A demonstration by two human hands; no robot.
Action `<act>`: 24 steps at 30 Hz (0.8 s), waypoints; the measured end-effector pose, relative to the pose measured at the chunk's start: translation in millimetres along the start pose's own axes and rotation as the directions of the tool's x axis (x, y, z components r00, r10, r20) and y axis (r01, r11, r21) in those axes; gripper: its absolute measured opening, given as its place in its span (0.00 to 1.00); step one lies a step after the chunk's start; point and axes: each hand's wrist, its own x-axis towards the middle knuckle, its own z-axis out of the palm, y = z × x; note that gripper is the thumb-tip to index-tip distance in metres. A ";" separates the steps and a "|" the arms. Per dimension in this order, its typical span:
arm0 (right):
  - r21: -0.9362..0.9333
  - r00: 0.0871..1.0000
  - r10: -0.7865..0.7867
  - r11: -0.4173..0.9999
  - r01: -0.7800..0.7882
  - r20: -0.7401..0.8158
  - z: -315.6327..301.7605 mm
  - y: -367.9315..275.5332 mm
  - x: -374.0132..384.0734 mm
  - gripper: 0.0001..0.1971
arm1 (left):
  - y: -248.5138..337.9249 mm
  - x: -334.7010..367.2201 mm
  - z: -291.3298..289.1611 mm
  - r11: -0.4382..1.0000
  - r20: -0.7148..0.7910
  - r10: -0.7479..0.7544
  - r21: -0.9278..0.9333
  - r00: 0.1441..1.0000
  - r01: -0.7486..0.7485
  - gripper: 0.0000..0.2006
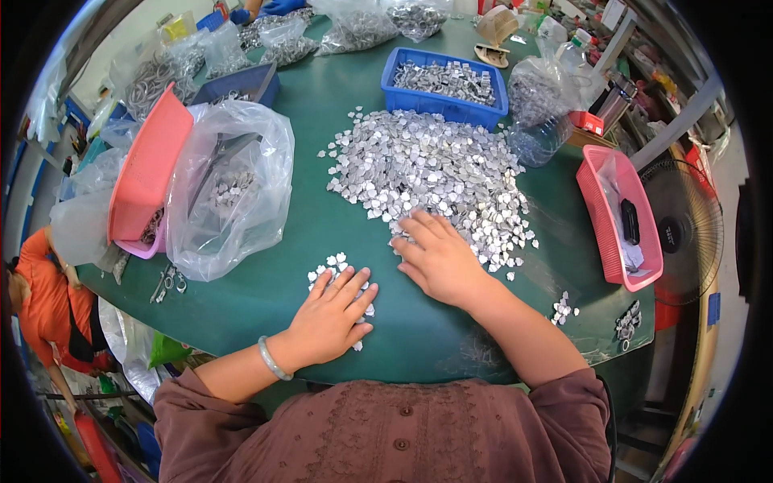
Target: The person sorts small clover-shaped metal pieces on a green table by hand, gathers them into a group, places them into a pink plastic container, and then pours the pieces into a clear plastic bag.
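A broad heap of small flat silvery metal pieces (435, 157) covers the middle of the green table. My right hand (439, 256) lies at the heap's near left edge, its fingers spread over the closest pieces. To the left and nearer me, my left hand (334, 314) rests flat with its fingers apart on a small cluster of the same pieces (336, 262). Part of that cluster is hidden under the palm and fingers. Neither hand grips anything that I can see. A pale bangle (274, 359) circles my left wrist.
A blue tray of metal parts (445, 83) stands behind the heap. An open clear plastic bag (233, 193) and a tilted pink basket (149, 173) are at left. At right are another pink basket (620, 217), a fan (680, 229) and a few loose pieces (564, 309).
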 end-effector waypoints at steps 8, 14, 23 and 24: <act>-0.022 0.997 0.078 0.997 -0.079 -0.027 3.4 -1.1 -9.0 0.18 | -8.0 3.3 -14.0 0.999 -0.061 -0.037 -0.014 0.997 0.037 0.32; -0.022 0.999 0.034 0.999 -0.034 0.006 6.5 -4.8 -13.8 0.17 | -20.3 4.3 -12.2 0.997 -0.059 -0.073 0.010 0.996 0.074 0.30; -0.039 0.992 0.069 0.997 -0.065 0.109 -17.8 -12.5 -48.5 0.16 | -20.9 27.0 -24.7 0.998 -0.173 0.027 -0.050 0.985 -0.036 0.20; -0.019 0.990 0.093 0.996 -0.091 0.103 -20.5 -11.0 -50.7 0.15 | -17.5 40.2 -27.5 0.994 -0.182 0.060 -0.083 0.981 -0.076 0.19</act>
